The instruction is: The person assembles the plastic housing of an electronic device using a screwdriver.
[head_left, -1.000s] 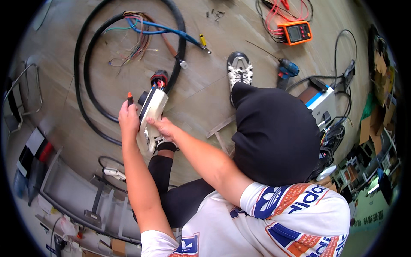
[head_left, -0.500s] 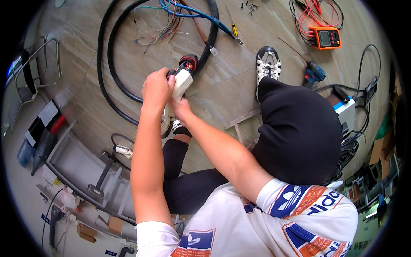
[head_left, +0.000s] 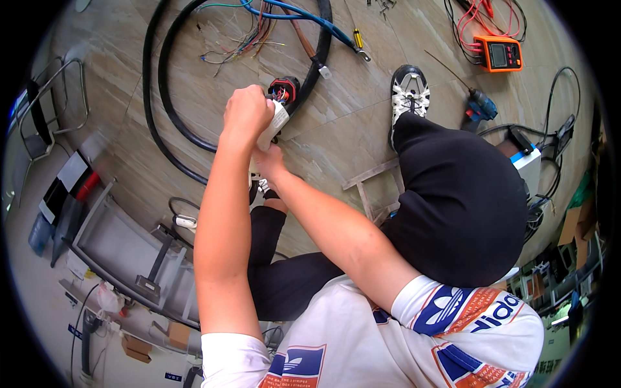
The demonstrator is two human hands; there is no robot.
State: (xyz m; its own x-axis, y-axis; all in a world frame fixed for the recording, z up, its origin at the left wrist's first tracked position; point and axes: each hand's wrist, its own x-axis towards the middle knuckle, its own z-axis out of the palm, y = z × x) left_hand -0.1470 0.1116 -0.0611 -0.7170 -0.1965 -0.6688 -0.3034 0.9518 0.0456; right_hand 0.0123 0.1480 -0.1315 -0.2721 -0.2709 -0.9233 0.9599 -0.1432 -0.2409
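Observation:
A white charging gun [head_left: 274, 127] is held over the floor between my two hands. Its black, red-rimmed round end [head_left: 283, 89] points away from me, and thin red wires show inside. My left hand [head_left: 249, 111] is closed in a fist at the gun's left side, near that round end; its fingertips and whatever they pinch are hidden. Lower down, my right hand [head_left: 270, 161] is wrapped round the near end of the white body. A thick black cable [head_left: 150, 84] loops on the floor just beyond, with blue lugged leads [head_left: 336, 40] and several thin coloured wires [head_left: 249, 45].
An orange multimeter [head_left: 501, 54] with red and black leads lies at the far right. Nearer are a blue drill [head_left: 481, 105] with a long bit and a yellow-handled screwdriver [head_left: 358, 39]. A grey metal frame [head_left: 116, 226] stands on the left, a small stool frame [head_left: 372, 184] by my leg.
My left hand has turned over and lifted slightly, its back now covering the side of the gun. My right hand keeps its hold low on the body. The whole view has shifted a little.

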